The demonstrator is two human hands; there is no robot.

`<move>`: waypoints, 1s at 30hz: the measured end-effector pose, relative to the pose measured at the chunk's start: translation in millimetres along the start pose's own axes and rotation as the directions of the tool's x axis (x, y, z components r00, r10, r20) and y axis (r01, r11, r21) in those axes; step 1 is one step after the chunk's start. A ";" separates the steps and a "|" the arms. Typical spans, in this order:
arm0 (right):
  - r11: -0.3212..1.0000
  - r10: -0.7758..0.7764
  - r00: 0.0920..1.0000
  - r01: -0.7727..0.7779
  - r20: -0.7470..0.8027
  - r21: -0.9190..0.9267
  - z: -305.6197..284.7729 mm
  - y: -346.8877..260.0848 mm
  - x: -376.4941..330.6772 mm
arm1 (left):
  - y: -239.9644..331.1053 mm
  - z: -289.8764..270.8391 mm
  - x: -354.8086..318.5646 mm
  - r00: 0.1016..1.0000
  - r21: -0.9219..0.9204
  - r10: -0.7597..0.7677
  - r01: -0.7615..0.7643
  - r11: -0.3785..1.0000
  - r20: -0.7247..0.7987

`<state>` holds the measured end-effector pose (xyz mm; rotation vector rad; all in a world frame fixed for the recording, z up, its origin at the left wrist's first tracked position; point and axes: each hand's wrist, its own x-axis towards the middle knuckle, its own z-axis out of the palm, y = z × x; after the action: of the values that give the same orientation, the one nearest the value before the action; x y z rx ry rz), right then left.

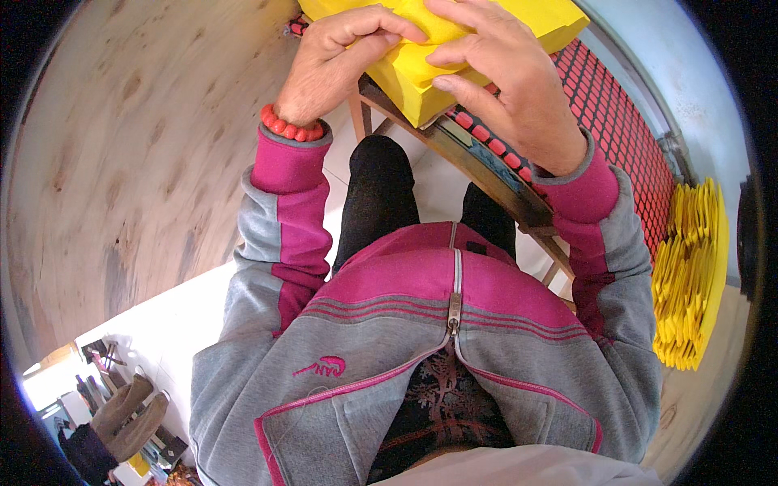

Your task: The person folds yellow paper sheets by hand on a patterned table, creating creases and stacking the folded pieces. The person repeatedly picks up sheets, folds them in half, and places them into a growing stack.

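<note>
At the top of the view, bright yellow folded sheet material (425, 71), fabric or paper, lies over the near edge of a table; its far part is cut off by the frame. My left hand (336, 61), a red beaded bracelet at its wrist, pinches a fold of this yellow material between thumb and forefinger. Over the same piece, from the right, comes my right hand (506, 77). Its fingers are apart and slightly bent, with the tips at or just above the yellow surface; whether they touch it I cannot tell.
The table has a red-and-black patterned cover (604, 105) and a wooden frame (494, 182). To the right stands a stack of folded yellow pieces (689, 275). A large wooden board (146, 154) fills the left. A person's legs (130, 409) show at lower left.
</note>
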<state>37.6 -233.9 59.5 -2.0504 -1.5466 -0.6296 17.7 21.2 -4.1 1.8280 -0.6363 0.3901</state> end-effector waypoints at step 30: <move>0.976 0.124 0.965 -0.077 -0.231 0.204 17.8 4.4 0.8 | -10.1 -0.6 -7.3 0.993 -0.130 -0.052 0.038 0.991 -0.107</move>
<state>43.3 -223.1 45.8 -1.8197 -1.3009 -0.6379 17.9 26.0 -15.5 1.6838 -0.5314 0.4076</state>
